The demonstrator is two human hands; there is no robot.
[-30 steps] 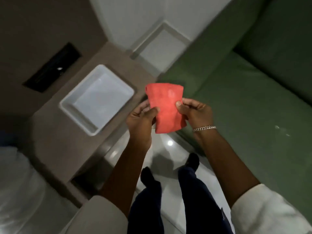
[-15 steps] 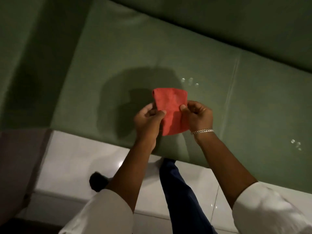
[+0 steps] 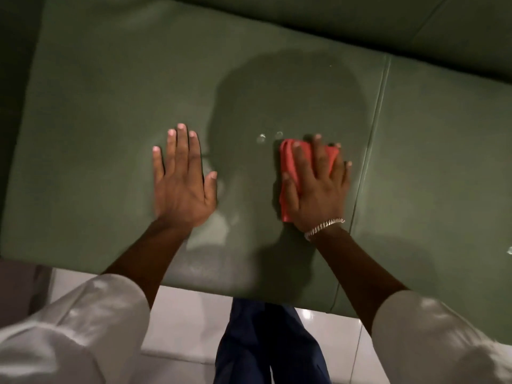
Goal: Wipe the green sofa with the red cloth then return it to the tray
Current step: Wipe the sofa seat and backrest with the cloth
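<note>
The green sofa [image 3: 110, 106] fills most of the view, its seat cushion facing me. My right hand [image 3: 318, 187] presses the folded red cloth [image 3: 288, 164] flat on the seat, fingers spread over it; only the cloth's left and top edges show. My left hand [image 3: 182, 178] lies flat on the cushion to the left, fingers apart, holding nothing. Two small droplets [image 3: 261, 138] sit on the seat just beyond the cloth's top-left corner. The tray is out of view.
A seam [image 3: 374, 128] between two seat cushions runs just right of my right hand. The sofa backrest [image 3: 332, 20] crosses the top. White floor tiles [image 3: 188, 322] and my dark trouser legs [image 3: 266, 342] lie below the seat's front edge.
Both hands held the cloth up in the air before. Now my left hand has let go and rests on the seat, and my right hand has pressed the cloth down onto the cushion.
</note>
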